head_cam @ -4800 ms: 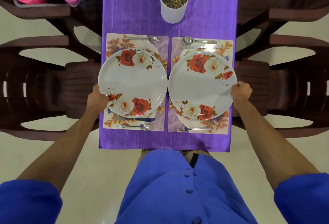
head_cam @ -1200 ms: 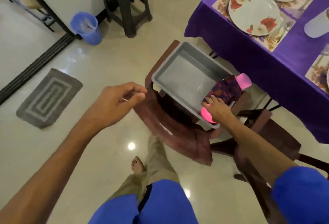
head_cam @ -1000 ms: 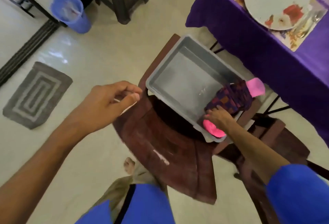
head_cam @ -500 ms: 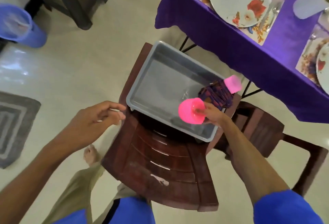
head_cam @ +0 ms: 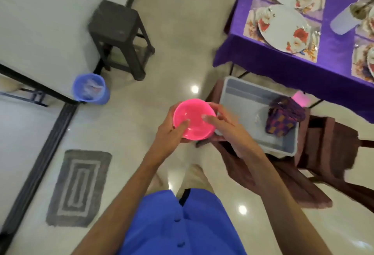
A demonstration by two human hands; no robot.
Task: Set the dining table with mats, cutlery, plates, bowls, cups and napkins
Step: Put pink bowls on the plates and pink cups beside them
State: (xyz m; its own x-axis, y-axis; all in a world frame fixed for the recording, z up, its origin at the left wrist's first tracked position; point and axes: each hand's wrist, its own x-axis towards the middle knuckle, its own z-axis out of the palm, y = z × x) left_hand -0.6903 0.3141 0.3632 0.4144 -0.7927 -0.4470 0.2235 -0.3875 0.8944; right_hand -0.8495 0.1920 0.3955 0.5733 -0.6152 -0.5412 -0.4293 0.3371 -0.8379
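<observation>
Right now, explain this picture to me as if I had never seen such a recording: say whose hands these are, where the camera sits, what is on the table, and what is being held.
There is no machine here. A person wears a wide-angle camera on the head, so the one picture looks down along their own arms.

Both hands hold a pink bowl: the left hand grips its left side and the right hand its right side, thumbs inside the rim.

Beside them a grey tub sits on a dark brown chair. In the tub lie patterned purple cloths, perhaps napkins, with something pink behind them.

At the top right is the table under a purple cloth, with floral mats, flowered plates and some cutlery already laid.
</observation>
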